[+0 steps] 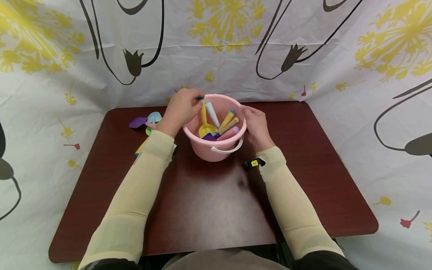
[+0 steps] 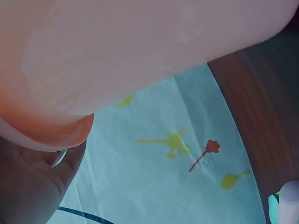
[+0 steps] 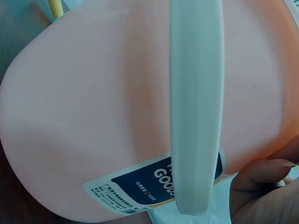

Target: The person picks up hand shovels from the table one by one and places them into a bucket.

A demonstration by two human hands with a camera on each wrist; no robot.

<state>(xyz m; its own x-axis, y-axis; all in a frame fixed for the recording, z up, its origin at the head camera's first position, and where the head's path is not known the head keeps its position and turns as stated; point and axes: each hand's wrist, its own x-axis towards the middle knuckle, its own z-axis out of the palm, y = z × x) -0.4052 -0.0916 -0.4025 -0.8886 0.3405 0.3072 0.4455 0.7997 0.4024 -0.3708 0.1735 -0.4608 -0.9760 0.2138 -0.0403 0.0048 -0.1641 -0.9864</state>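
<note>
Bucket (image 1: pixel 210 153): stood between both hands, yellow shovel (image 1: pixel 206 131) inside.
Left hand (image 1: pixel 182 108): curled beside the shovel's handle; its hold couldn't be told.
Right hand (image 1: pixel 258 125): gripped the bucket's top.
Handling: steadying the bucket likely helped.

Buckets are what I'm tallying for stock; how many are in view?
1: the pink bucket, between the left hand and the right hand. No second bucket shows.
</note>
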